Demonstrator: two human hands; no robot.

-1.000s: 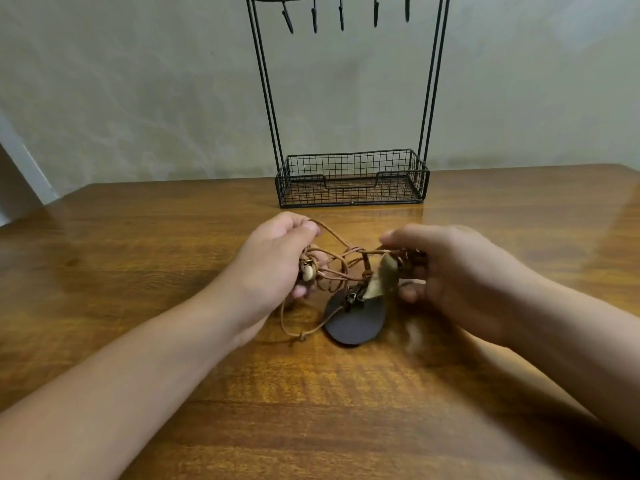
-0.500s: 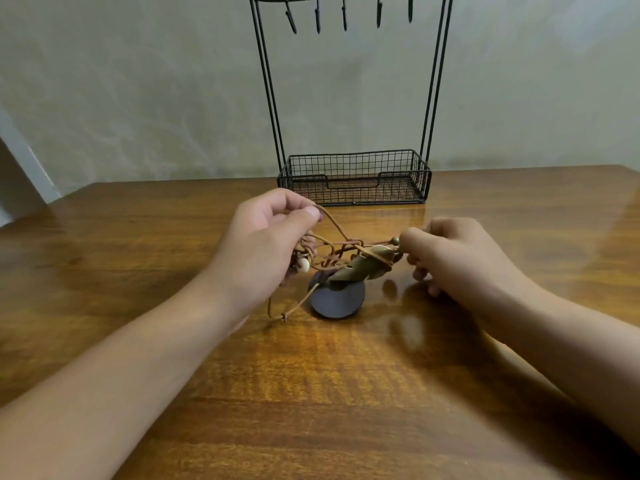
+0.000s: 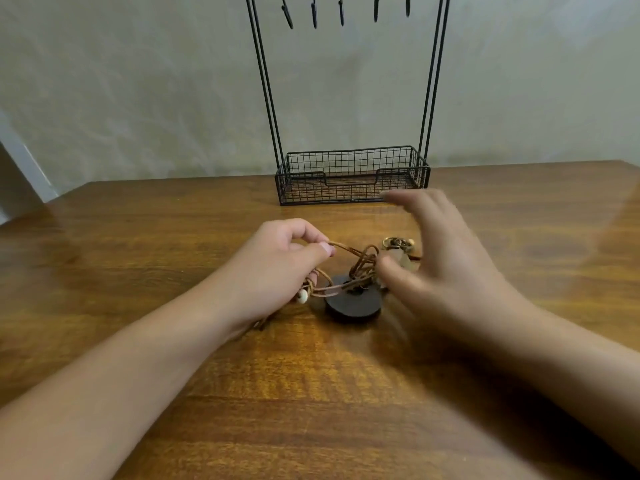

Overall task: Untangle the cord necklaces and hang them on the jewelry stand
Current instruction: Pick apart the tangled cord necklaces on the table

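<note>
Now, left grip: my left hand (image 3: 273, 268) has thumb and forefinger pinched on a brown cord of the cord necklaces (image 3: 356, 268), with more loops gathered under my curled lower fingers.
Right grip: my right hand (image 3: 446, 268) is spread wide, fingers straight and blurred, holding nothing; its thumb sits just beside the tangle, and I cannot tell whether it touches it.
Cord axis: the pinched strand runs from my left thumb toward the right and slightly down, into a knot of loops between my two hands.
White bead (image 3: 302, 298): it hangs on the cord below my left fingers.
Dark round pendant (image 3: 351, 304): it lies flat on the worktop under the knot, attached to the cords.
Pale pendant (image 3: 401, 259): it sits at the right end of the tangle, partly hidden by my right hand, so I cannot tell which way it points.
Metal rings (image 3: 396, 242): they lie on the far side of the pale pendant.
Loose cord ends: they trail out under my left wrist toward me.
Worktop (image 3: 311, 393): brown wood, carrying the tangle.
Jewelry stand (image 3: 351, 174): it stands upright beyond the tangle, well apart from it, with a wire basket base and bare hooks (image 3: 313, 15) on top.
</note>
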